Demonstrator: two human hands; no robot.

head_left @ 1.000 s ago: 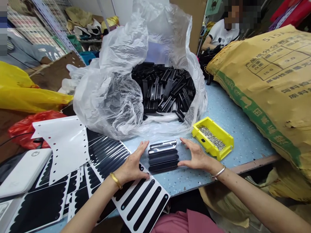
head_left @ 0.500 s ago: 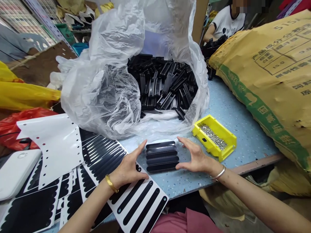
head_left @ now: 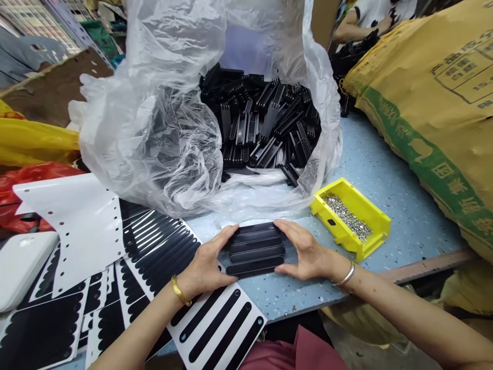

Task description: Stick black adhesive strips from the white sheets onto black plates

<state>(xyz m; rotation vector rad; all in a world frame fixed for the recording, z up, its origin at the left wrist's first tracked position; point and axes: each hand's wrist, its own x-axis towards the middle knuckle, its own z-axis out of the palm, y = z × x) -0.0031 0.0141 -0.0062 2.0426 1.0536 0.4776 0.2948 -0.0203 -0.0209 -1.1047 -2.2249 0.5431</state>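
Note:
Several long black strips with rounded ends (head_left: 256,249) lie side by side as one block in front of me. My left hand (head_left: 211,259) grips the block's left end, thumb at the near corner and fingers at the far one. At the right end my right hand (head_left: 304,250) holds it the same way. Whether the block is raised off the blue speckled table (head_left: 296,298) I cannot tell. Beside my left hand lies a white sheet with black adhesive strips (head_left: 227,321), partly under my wrist.
Behind the block stands a clear plastic bag (head_left: 154,149) full of black plastic parts (head_left: 265,123). A yellow bin (head_left: 379,226) with small metal pieces (head_left: 348,218) is at the right, near a large yellow sack (head_left: 435,133). More sheets (head_left: 42,329) and a white device (head_left: 29,264) lie left. Another person's arm (head_left: 352,31) shows behind.
Both hands have closed in on the ends of the strip block, and its strips are now pressed closer together and slightly tilted. The view has shifted a little.

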